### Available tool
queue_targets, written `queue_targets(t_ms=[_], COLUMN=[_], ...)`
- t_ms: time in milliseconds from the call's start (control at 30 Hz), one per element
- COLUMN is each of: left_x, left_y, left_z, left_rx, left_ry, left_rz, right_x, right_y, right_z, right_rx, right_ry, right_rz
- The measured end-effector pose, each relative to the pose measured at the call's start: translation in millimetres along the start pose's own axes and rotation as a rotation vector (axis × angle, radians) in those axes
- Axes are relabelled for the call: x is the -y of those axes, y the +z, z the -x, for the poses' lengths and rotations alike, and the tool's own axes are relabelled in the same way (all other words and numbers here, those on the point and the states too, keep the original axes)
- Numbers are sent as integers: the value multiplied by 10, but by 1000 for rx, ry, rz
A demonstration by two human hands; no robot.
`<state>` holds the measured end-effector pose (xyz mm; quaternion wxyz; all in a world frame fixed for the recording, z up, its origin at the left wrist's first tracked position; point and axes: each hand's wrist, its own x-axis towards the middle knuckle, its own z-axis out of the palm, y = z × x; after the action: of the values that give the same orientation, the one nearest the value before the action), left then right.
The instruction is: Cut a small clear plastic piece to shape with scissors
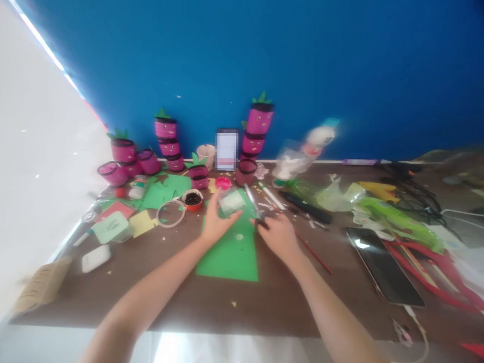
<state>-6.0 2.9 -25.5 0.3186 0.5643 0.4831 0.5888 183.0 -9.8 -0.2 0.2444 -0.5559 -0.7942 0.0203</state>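
My left hand (220,222) is over the left edge of a green sheet (229,259), thumb and fingers spread apart beside a small clear container with whitish contents (232,201). My right hand (273,229) is at the sheet's right edge, its fingers curled round the dark handles of scissors (260,220), whose blades (250,195) point away toward the wall. A pink round lid (223,183) lies just beyond my left fingertips. A small pale disc (239,237) rests on the green sheet between my hands. Motion blurs the picture somewhat.
Magenta cups with faces (166,132) stand along the blue wall, some stacked. An orange cup with dark contents (193,200) and a tape ring (171,214) sit left. A black marker (305,206), green packet (403,222) and phone (383,264) lie right.
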Motion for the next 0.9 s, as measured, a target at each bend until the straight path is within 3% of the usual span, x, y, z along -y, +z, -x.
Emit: queue_targets(t_ms=[133, 233, 400, 900], left_x=[40, 80, 14, -41], left_y=[0, -8, -25, -34], left_z=[-36, -56, -57, -63], left_rx=[30, 75, 132, 135], left_ry=[-42, -96, -203, -328], left_rz=[210, 400, 618, 738], right_x=[14, 47, 82, 44], right_y=[-91, -143, -147, -135], right_z=[-27, -40, -36, -14], right_rx=[-75, -19, 131, 236], right_ry=[211, 280, 233, 134], right_rz=[-135, -194, -206, -392])
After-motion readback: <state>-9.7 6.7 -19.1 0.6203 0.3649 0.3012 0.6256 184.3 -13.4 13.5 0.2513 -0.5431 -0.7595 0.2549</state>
